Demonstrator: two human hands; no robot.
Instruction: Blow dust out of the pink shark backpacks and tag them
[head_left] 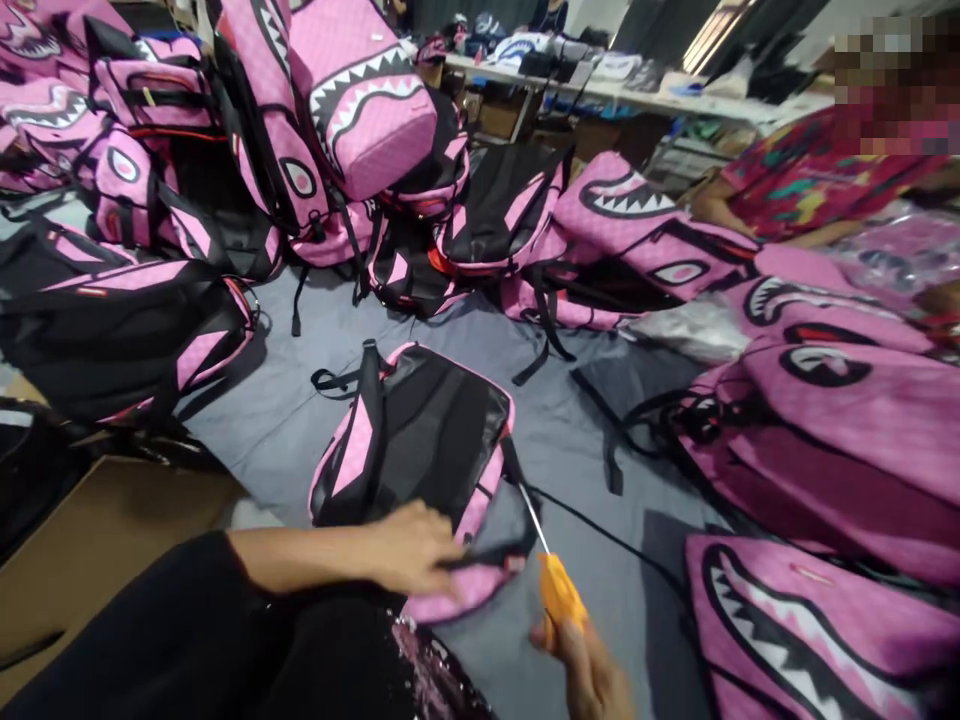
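Observation:
A black and pink backpack (pixel 442 420) lies back-side up on the grey cloth (pixel 285 400) in front of me. My left hand (pixel 416 550) is at its lower edge, blurred, with the fingers bent over a strap; whether they grip it is hard to see. In my right hand (pixel 581 650) are orange-handled scissors (pixel 559 590), held by the handle. Their thin metal blade points up and left, near the black strap at the backpack's right side.
Pink shark-face backpacks (pixel 375 110) are piled along the far side, with more at the right (pixel 825 640). An open cardboard box (pixel 97 540) stands at the lower left. A person in a patterned red top (pixel 817 170) is at the upper right.

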